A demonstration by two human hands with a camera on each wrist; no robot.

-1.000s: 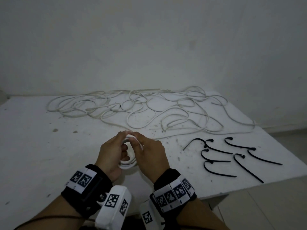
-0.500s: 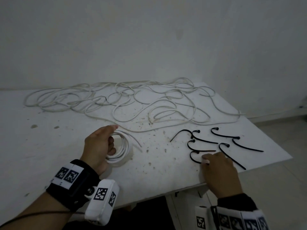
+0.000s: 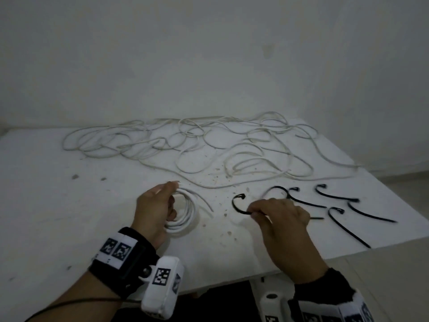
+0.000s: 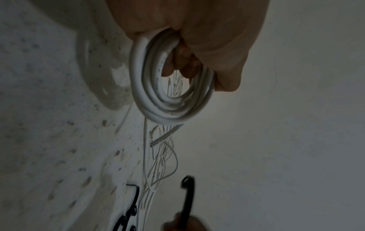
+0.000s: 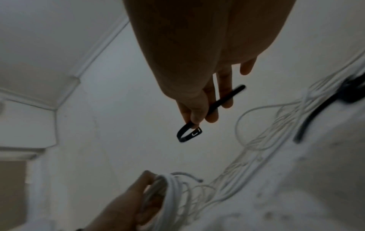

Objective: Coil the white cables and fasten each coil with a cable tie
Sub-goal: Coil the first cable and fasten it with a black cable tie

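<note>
My left hand (image 3: 160,205) grips a small coil of white cable (image 3: 186,216) upright just above the white table (image 3: 69,217); the left wrist view shows my fingers curled through the coil (image 4: 171,96), its loose end sticking out. My right hand (image 3: 267,211) pinches a curved black cable tie (image 3: 238,205) between thumb and fingers, a short way right of the coil; the tie (image 5: 189,134) hangs below my fingers in the right wrist view. A tangle of loose white cables (image 3: 209,145) lies across the back of the table.
Several more black cable ties (image 3: 336,198) lie on the table's right side, near its front right edge (image 3: 348,254). A plain white wall stands behind. Specks of dirt dot the middle of the tabletop.
My right hand let go of the coil, reached to the ties on the right, picked one up and is carrying it left toward the coil. My left hand keeps holding the coil.
</note>
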